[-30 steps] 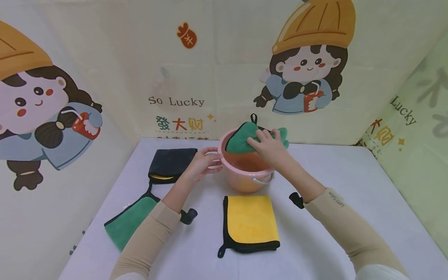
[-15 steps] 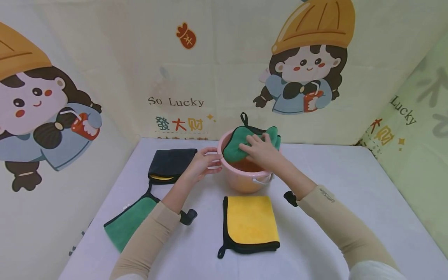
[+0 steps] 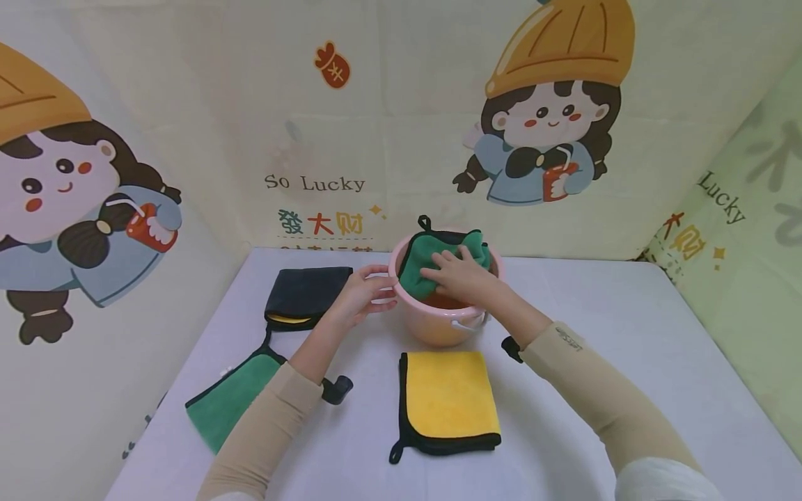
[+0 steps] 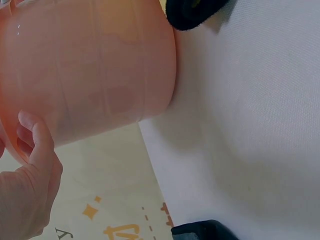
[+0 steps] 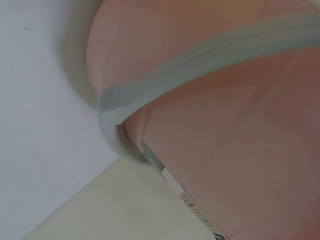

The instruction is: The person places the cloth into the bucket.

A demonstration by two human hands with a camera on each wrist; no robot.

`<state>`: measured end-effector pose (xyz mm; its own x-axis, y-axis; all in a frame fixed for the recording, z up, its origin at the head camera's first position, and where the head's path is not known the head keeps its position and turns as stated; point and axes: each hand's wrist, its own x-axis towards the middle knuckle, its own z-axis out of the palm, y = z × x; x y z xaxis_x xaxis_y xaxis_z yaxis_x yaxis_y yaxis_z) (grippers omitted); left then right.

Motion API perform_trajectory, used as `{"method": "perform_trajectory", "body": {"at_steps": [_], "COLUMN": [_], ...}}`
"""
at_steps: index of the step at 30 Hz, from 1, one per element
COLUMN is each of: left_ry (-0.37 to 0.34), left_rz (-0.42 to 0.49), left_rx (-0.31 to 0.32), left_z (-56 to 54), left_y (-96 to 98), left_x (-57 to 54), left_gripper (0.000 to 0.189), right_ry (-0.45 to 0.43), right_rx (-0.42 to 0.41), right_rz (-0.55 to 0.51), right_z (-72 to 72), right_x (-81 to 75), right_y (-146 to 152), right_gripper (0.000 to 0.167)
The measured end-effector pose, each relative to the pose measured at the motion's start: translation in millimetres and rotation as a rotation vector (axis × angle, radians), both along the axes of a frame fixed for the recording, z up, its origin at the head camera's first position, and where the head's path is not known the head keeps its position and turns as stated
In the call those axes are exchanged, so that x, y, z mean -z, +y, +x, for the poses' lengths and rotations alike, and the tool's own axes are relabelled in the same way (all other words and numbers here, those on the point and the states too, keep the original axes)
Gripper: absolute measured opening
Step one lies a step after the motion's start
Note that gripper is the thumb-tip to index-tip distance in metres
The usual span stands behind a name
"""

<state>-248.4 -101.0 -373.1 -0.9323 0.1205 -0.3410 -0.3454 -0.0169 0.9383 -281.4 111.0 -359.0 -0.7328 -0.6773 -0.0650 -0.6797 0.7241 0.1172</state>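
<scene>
In the head view a pink bucket [image 3: 432,327] stands upright toward the back of the table. My left hand [image 3: 365,293] holds its rim on the left; the left wrist view also shows that hand [image 4: 32,185] with thumb and fingers at the rim. My right hand [image 3: 460,278] reaches over the bucket's right side and grips a bunched green towel [image 3: 432,243] with black edging. Part of this towel lies inside the bucket, and its black loop sticks up at the back rim. The right wrist view shows only the bucket wall [image 5: 200,150] and its pale handle [image 5: 200,65].
A folded yellow towel [image 3: 450,393] with black trim lies in front of the bucket. To the left are a folded dark towel [image 3: 307,292] and a green towel [image 3: 241,396], partly behind the left forearm. A printed cloth wall [image 3: 401,139] rises behind the table.
My right hand has moved left and down, lowering the green towel from above the rim into the bucket. My left hand has stayed at the rim.
</scene>
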Motion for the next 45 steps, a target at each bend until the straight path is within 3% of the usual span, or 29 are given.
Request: {"method": "perform_trajectory", "body": {"at_steps": [6,17,27,31,39,42,45], "left_ry": [-0.001,-0.005,0.007,0.009,0.012,0.008,0.006], "left_rz": [0.002,0.009,0.020,0.023,0.021,0.024,0.021], "left_rx": [-0.008,-0.007,0.002,0.000,-0.008,-0.012,-0.015], "left_z": [0.6,2.9,2.7,2.7,2.3,2.2,2.7], "left_y": [0.2,0.8,-0.4,-0.4,0.4,0.3,0.5], "left_x": [0.7,-1.1,0.5,1.5,2.6,1.8,0.5], "left_gripper": [0.043,0.042,0.045,0.045,0.042,0.042,0.041], "right_ry": [-0.044,-0.033,-0.039,0.004,0.096,0.136,0.162], "right_rx": [-0.015,-0.041,-0.069,-0.075,0.083,0.119,0.157], "right_rz": [0.060,0.180,0.136,-0.047,-0.734,-0.884,-0.963], "right_z": [-0.5,0.3,3.9,1.7,1.4,2.8,6.9], "right_x": [2.6,4.6,1.6,0.4,-33.1,-37.2,-33.3], "right_y": [-1,-2,0,6,45,64,81], "right_gripper": [0.051,0.054,0.055,0.053,0.055,0.058,0.059]}}
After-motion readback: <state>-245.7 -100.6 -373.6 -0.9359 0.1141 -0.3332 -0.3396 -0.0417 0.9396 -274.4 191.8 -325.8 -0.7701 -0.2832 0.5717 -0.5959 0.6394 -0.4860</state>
